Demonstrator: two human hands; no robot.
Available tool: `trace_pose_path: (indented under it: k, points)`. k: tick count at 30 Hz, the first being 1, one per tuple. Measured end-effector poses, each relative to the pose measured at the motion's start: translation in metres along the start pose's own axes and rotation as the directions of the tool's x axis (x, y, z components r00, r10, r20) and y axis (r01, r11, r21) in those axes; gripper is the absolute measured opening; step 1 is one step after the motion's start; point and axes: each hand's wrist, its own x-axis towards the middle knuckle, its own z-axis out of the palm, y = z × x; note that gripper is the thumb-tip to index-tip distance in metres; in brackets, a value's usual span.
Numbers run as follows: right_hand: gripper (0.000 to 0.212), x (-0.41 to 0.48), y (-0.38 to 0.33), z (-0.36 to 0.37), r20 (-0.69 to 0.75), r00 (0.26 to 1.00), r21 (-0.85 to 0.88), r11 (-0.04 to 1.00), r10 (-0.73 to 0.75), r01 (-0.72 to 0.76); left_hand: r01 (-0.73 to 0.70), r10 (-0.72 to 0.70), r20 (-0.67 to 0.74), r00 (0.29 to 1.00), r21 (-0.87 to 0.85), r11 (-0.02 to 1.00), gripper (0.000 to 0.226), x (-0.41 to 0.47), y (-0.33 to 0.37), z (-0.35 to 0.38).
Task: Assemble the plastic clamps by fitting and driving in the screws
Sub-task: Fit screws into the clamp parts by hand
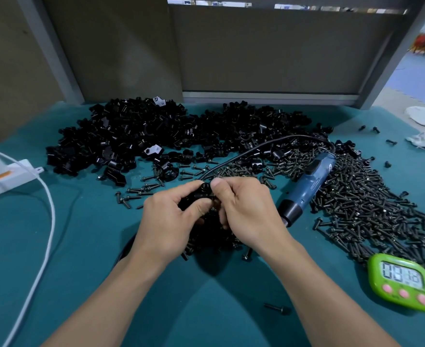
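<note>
My left hand (174, 216) grips a black plastic clamp (202, 192) over the middle of the green table (81, 246). My right hand (244, 209) pinches a small dark screw at the clamp's right side; the screw is mostly hidden by the fingertips. Below the hands lies a small heap of black parts (211, 236). A blue electric screwdriver (306, 186) lies to the right of my right hand, its black nose toward me. A big pile of black clamp halves (136, 136) covers the far side. Loose black screws (361, 201) spread on the right.
A green digital timer (403, 283) sits near the right front. A white cable (44, 221) runs down the left side from a white box (3, 174). The screwdriver's black cord (256, 149) loops over the parts. A single screw (278, 308) lies near my right forearm.
</note>
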Motion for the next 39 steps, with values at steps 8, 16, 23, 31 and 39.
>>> trace_pose_path:
  k: [8, 16, 23, 31, 39]
  points:
    - [0.045, 0.002, 0.000, -0.004, 0.036, 0.999, -0.002, 1.000, 0.015, -0.015, 0.024, -0.024, -0.003, 1.000, -0.021, 0.999, 0.041, 0.000, 0.002, 0.002]
    - [0.059, 0.000, 0.003, 0.002, 0.020, 1.000, 0.037, 0.999, 0.024, -0.025, -0.007, 0.007, -0.005, 1.000, 0.026, 1.000, 0.042, -0.001, 0.004, -0.001]
    - [0.028, 0.003, 0.002, -0.008, 0.097, 0.995, 0.109, 0.994, -0.006, -0.005, 0.039, -0.039, -0.029, 0.999, -0.002, 0.999, 0.042, 0.001, 0.005, 0.001]
    - [0.031, 0.004, 0.006, -0.009, 0.077, 0.997, 0.111, 0.994, -0.004, -0.005, 0.046, -0.045, -0.040, 0.998, 0.013, 0.999, 0.043, 0.002, 0.005, 0.000]
    - [0.040, 0.004, 0.003, -0.003, 0.055, 0.998, 0.009, 1.000, -0.004, 0.004, 0.038, -0.039, -0.027, 0.999, -0.009, 0.999, 0.043, 0.001, 0.003, 0.002]
